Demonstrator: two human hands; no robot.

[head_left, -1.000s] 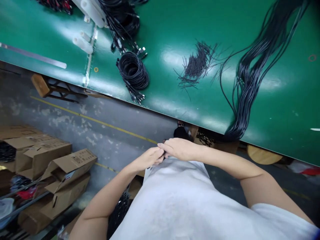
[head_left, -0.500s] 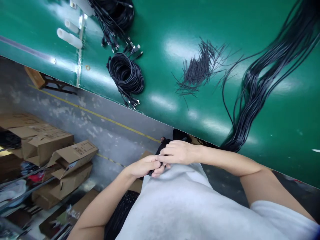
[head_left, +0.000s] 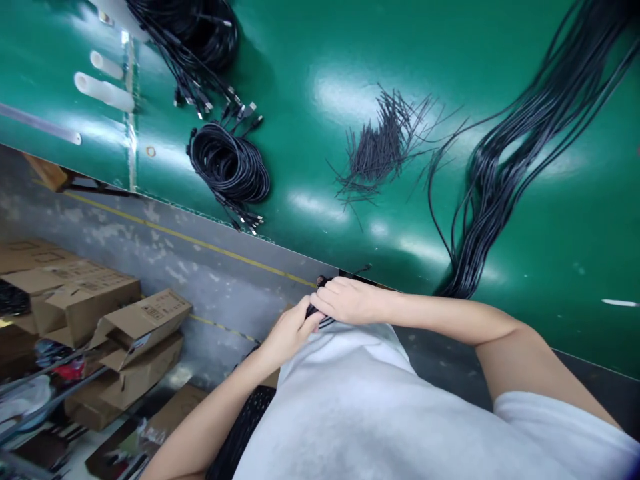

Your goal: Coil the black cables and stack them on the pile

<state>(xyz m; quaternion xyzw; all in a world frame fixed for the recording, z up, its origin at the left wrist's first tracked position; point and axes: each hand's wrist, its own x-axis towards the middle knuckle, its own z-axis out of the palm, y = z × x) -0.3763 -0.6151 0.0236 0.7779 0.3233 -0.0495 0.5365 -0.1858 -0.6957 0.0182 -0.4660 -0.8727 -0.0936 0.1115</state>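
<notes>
Close in front of the white shirt, my two hands meet at a black cable (head_left: 327,322), of which a few looped strands show between the fingers. My left hand (head_left: 290,332) is closed round its left side, thumb on top. Over the upper side lies my right hand (head_left: 351,300), fingers curled down onto the strands. Most of the cable is hidden under the hands. One dark cable end (head_left: 366,268) pokes out past my right hand by the table edge.
On the green table (head_left: 300,220) lie a coiled cable bundle (head_left: 230,163), a larger bundle (head_left: 195,40), a pile of short black ties (head_left: 377,147) and long loose cables (head_left: 500,173). White rolls (head_left: 104,91) stand left. Cardboard boxes (head_left: 145,320) are on the lower left.
My hands have shifted their grip: the left hand now lies higher along the cable, and looped strands show between the hands. A cable end has appeared by the table edge. The view has shifted slightly.
</notes>
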